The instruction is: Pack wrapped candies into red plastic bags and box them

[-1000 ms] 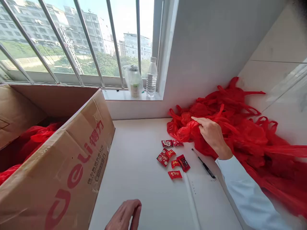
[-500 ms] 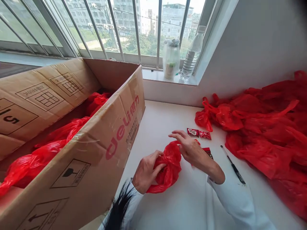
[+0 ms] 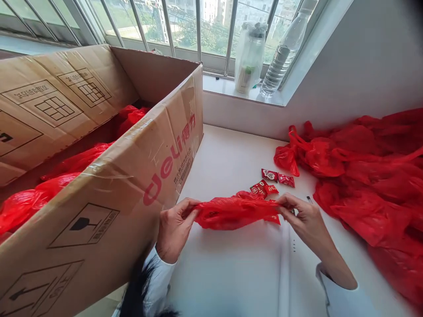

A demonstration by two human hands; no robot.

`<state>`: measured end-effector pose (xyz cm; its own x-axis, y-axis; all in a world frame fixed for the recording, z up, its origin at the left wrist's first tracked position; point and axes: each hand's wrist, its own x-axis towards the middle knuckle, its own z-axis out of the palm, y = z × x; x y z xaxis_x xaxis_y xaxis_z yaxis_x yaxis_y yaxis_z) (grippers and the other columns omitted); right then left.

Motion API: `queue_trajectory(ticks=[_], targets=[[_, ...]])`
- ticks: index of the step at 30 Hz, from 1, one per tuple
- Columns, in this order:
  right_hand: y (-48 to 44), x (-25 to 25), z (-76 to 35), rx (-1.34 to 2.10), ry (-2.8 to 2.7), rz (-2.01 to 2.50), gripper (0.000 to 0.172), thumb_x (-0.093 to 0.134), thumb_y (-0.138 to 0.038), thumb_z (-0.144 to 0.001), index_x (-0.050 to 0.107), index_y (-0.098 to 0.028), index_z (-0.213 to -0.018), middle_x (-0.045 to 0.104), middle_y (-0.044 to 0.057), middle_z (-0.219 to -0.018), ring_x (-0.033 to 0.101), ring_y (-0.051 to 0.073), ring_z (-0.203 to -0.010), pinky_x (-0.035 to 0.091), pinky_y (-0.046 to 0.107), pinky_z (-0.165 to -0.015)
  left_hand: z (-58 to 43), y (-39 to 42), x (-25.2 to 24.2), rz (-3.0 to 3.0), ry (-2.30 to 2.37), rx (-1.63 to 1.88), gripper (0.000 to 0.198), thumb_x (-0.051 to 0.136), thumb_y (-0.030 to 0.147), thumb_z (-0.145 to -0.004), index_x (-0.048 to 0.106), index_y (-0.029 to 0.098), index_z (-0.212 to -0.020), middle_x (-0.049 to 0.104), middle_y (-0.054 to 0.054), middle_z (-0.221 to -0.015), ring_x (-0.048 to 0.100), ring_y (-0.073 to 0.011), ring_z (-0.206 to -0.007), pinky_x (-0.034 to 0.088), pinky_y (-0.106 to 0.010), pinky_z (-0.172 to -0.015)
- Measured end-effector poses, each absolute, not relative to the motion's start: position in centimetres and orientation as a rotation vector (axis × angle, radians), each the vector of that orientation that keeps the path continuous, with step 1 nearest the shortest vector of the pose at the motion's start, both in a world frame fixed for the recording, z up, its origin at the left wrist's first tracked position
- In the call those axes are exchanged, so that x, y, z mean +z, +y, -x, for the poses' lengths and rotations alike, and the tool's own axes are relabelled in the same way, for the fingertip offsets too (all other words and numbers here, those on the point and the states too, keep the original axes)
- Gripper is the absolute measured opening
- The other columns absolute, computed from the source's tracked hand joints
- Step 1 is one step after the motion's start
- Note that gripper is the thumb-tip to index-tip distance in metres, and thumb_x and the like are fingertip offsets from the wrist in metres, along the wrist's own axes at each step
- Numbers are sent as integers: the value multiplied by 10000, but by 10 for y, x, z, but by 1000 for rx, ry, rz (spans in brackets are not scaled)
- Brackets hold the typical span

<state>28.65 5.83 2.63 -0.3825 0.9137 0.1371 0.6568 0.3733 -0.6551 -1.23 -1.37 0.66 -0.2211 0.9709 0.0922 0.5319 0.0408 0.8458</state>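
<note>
A thin red plastic bag point(image 3: 231, 213) is stretched sideways above the white table, between my two hands. My left hand point(image 3: 176, 226) pinches its left end between thumb and fingers. At the other end, my right hand point(image 3: 302, 218) grips the bag the same way. Behind the bag lie small red snack packets point(image 3: 264, 188), one of them partly covered by it. Slightly farther back are a dark red packet point(image 3: 269, 175) and a red packet point(image 3: 286, 180), side by side. What the bag holds, if anything, cannot be made out.
A large cardboard box point(image 3: 132, 176) with red bags inside stands close on the left. Red plastic bags point(image 3: 370, 176) are heaped along the wall at right. A pen point(image 3: 309, 199) lies mostly hidden behind my right hand. A water bottle point(image 3: 284, 53) stands on the windowsill.
The bag has gone from a bunched, rounded shape to a stretched one. My hands have moved apart, and my right hand now grips the bag's right end. The view has shifted.
</note>
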Motion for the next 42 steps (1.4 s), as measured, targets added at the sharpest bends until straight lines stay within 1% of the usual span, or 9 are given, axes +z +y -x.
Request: queue_trajectory(ticks=[3, 7, 11, 14, 23, 27, 29, 33, 42], targets=[[50, 30, -306, 718, -2279, 1375, 142, 494, -233, -928, 576, -235, -1044, 639, 35, -995, 605, 177, -832, 481, 289, -682, 16, -26, 15, -1597, 1836, 1052, 265, 550, 201, -861, 624, 208, -1115, 713, -30, -1036, 685, -190, -942, 571, -311, -840], [37, 41, -273, 652, -2508, 1113, 598, 600, -242, -858, 375, -271, -1412, 446, 93, -1413, 400, 271, -1305, 412, 430, -1013, -11, -26, 36, -2249, 1581, 922, 459, 521, 82, -862, 511, 209, -1303, 501, -101, -1398, 379, -280, -1361, 389, -477, -1109], [30, 43, -235, 576, -2656, 1145, 236, 521, -216, -920, 627, -235, -1130, 675, 58, -992, 609, 240, -913, 480, 397, -802, -36, -16, 36, -2640, 1352, 779, 190, 506, 93, -906, 661, 170, -986, 695, -83, -938, 626, -250, -977, 530, -423, -872], [27, 42, -238, 595, -2498, 1208, 269, 405, -197, -978, 671, -233, -993, 697, 30, -908, 625, 194, -800, 469, 337, -713, -30, -14, 31, -2512, 1441, 882, 220, 467, 120, -941, 671, 188, -892, 643, -8, -670, 616, -161, -650, 522, -308, -676], [32, 44, -278, 1237, -1261, 1262, 120, 595, -359, -886, 646, -269, -946, 669, -18, -860, 597, 129, -743, 479, 224, -655, 6, -19, 40, -1798, 1683, 1243, 189, 467, 258, -966, 522, 200, -1136, 676, -52, -1017, 676, -161, -899, 560, -256, -761], [22, 45, -266, 1405, -1131, 1241, 240, 729, -342, -765, 628, -261, -967, 667, 2, -924, 609, 149, -775, 497, 241, -656, -19, -25, 58, -2039, 1571, 1172, 837, 801, 421, -699, 377, 181, -1379, 526, -128, -1337, 518, -276, -1226, 441, -404, -1057], [15, 47, -261, 1386, -1206, 1271, 233, 762, -326, -717, 619, -239, -878, 641, -1, -868, 580, 142, -708, 476, 240, -599, -36, -26, 65, -2109, 1598, 1247, 795, 844, 405, -660, 458, 171, -1315, 610, -96, -1196, 568, -242, -1113, 467, -372, -1006], [11, 54, -270, 1213, -1365, 1357, 155, 755, -306, -695, 636, -226, -755, 585, -2, -734, 509, 140, -620, 413, 247, -513, -42, -23, 76, -1913, 1383, 1395, 78, 583, 207, -917, 634, 232, -971, 655, 11, -827, 584, -146, -847, 495, -301, -797], [20, 60, -286, 1474, -966, 1279, 261, 728, -424, -745, 536, -248, -748, 509, -36, -674, 445, 117, -535, 340, 231, -438, 30, -49, 101, -2103, 1053, 1021, 410, 323, 477, -975, 691, 316, -897, 599, -23, -633, 522, -215, -691, 452, -486, -856]])
